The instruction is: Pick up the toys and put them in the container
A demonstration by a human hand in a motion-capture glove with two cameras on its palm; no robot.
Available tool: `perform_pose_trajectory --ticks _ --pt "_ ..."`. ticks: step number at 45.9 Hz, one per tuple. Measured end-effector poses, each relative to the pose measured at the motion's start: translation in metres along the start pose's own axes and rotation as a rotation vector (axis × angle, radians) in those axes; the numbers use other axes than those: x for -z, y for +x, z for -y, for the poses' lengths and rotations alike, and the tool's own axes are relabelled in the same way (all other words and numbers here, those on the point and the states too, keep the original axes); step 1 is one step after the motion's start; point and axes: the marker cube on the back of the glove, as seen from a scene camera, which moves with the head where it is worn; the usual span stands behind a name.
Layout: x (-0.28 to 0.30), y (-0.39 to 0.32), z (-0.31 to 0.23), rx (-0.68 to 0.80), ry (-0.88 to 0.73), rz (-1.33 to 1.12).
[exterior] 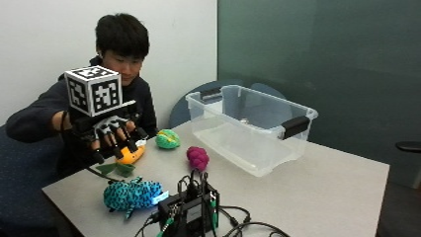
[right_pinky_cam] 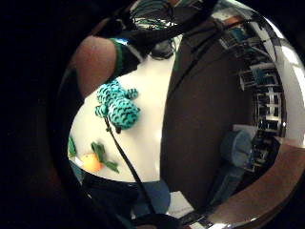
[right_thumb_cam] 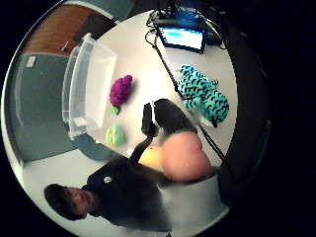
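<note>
In the outside view my gloved right hand [exterior: 111, 134] hovers over the table's near left part, fingers spread and pointing down, holding nothing. Just beneath its fingertips lies an orange toy [exterior: 132, 155] with green leaves. A teal plush with black stripes [exterior: 131, 193] lies nearer the table's front edge. A green toy [exterior: 168, 139] and a purple toy [exterior: 197, 158] lie between the hand and the clear container [exterior: 227, 140], which looks empty. The thumb side palm view shows the teal plush [right_thumb_cam: 203, 96], purple toy [right_thumb_cam: 121, 90], green toy [right_thumb_cam: 115, 136], orange toy [right_thumb_cam: 150, 157] and container [right_thumb_cam: 89, 89].
A black electronics box [exterior: 190, 210] with a lit screen and tangled cables sits at the table's front edge beside the teal plush [right_pinky_cam: 116, 106]. The container has black handle clips [exterior: 295, 127]. Bare tabletop [exterior: 329, 192] stretches to the right of the box.
</note>
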Motion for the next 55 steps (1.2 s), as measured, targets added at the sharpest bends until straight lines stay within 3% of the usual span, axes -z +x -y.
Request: perform_pose_trajectory --ticks 15,35,44,49,55 --pt "-0.015 -0.001 0.007 -0.01 -0.059 0.003" --pt "-0.119 0.014 0.031 -0.058 -0.097 0.073" --pt "-0.154 0.014 0.037 -0.05 0.107 0.125" --pt "-0.153 0.009 0.043 -0.02 0.276 0.083" --pt "-0.138 -0.003 0.043 0.021 0.332 0.089"
